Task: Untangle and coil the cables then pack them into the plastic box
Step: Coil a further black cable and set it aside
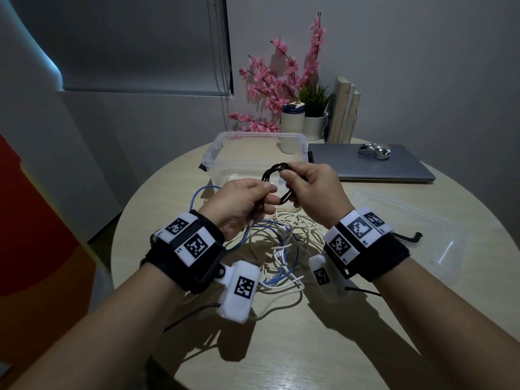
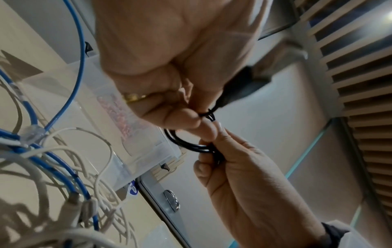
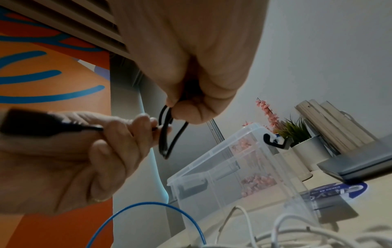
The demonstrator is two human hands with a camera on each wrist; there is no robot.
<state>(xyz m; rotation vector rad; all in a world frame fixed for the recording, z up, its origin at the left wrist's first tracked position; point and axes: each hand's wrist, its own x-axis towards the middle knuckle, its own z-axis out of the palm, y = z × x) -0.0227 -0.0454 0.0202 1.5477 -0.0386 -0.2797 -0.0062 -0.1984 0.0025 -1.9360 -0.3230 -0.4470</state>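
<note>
Centre of the head view: black cable coil (image 1: 277,180) held above the table (image 1: 337,333), in front of the clear plastic box (image 1: 225,153). Right hand (image 1: 315,190) curled round the coil's right side; left hand (image 1: 242,204) pinching the cable's loose end between thumb and fingers. Below, between the wrists: tangled white cables (image 1: 281,249) and blue cable (image 1: 202,192) on the table. Right edge: clear lid (image 1: 416,220).
</note>
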